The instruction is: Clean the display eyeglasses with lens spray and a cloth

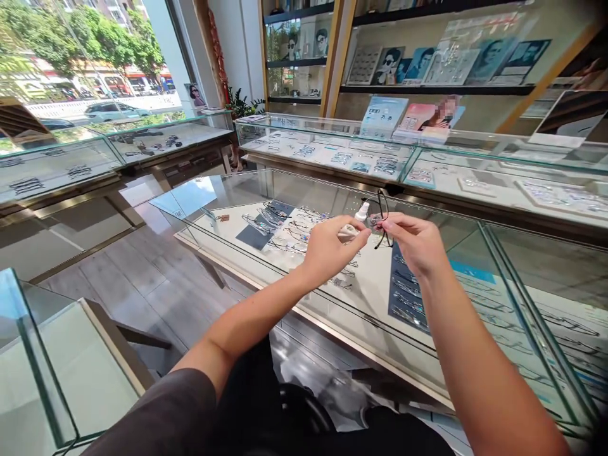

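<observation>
Above the glass display case, both hands are raised close together. My right hand (418,240) pinches a pair of dark-framed glasses (384,218), which hang with one rim up and a thin dark part pointing down. My left hand (332,247) is closed, fingertips pressed together beside the glasses, with a bit of white cloth (349,232) showing between thumb and fingers. A white spray bottle (362,212) stands just behind the fingertips, its lower part hidden by the left hand.
Rows of spectacles lie under the glass of the case (266,272). More glass counters (327,136) run behind it, with a shelf of picture cards (418,66) above. At lower left is another glass case (80,361).
</observation>
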Demonstrator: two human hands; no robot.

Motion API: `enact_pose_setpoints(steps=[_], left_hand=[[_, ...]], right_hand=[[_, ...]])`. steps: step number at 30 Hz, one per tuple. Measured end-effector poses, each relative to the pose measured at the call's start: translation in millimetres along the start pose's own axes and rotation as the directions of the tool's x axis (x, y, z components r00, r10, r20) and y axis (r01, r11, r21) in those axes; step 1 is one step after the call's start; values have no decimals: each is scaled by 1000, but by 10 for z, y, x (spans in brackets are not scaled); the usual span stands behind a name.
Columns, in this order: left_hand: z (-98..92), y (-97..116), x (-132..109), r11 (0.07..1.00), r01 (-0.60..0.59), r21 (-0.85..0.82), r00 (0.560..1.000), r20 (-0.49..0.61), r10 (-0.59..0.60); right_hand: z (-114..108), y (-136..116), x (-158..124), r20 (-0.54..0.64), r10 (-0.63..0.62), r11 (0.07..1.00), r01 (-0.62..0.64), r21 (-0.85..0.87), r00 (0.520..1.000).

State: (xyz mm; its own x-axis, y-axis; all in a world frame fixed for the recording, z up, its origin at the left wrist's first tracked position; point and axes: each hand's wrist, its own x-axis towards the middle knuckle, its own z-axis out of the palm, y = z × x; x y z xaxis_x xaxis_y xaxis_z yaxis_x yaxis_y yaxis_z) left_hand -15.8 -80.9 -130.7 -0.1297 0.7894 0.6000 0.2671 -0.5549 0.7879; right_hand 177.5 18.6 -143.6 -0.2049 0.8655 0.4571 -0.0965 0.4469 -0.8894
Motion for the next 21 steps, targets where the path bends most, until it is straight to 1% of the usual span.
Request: enact_pose_setpoints(steps=[2, 3, 6, 8, 10, 11, 14, 15, 17, 19, 21], left_hand=[[-44, 48, -82, 978, 171, -119, 985, 19, -170], [-71, 64, -109, 959, 223, -172, 975, 19, -223], [-158, 105, -159, 916, 274, -294, 957, -11, -290], [-205, 130, -182, 887, 298, -354, 946, -16, -324], [-234, 149, -203, 847, 334, -414, 931, 5, -365], [-244, 155, -213, 821, 353, -449, 922, 19, -386], [-290, 158, -233, 751, 402, -524, 892, 40, -450], [-323, 160, -232, 750, 408, -520, 888, 34, -459], [-436, 177, -209, 799, 401, -448, 898, 21, -439], [-626, 224, -143, 884, 372, -284, 925, 40, -377], [-895, 300, -25, 949, 312, -45, 946, 112, -306]], right_hand=[[246, -116, -133, -36, -121, 982, 114, -148, 992], [367, -181, -213, -54, -200, 952, 181, -246, 978], [673, -350, -453, -79, -426, 807, 339, -484, 901], [815, -404, -576, -72, -527, 709, 392, -586, 847], [921, -412, -661, -60, -582, 630, 403, -664, 811], [965, -407, -692, -54, -596, 599, 399, -694, 801], [1074, -408, -776, -11, -603, 543, 401, -738, 798], [1100, -426, -808, 15, -597, 539, 415, -733, 802], [1128, -490, -883, 72, -571, 562, 453, -692, 818], [1101, -565, -964, 92, -539, 617, 467, -633, 837], [997, -600, -1039, 61, -505, 667, 434, -605, 861]])
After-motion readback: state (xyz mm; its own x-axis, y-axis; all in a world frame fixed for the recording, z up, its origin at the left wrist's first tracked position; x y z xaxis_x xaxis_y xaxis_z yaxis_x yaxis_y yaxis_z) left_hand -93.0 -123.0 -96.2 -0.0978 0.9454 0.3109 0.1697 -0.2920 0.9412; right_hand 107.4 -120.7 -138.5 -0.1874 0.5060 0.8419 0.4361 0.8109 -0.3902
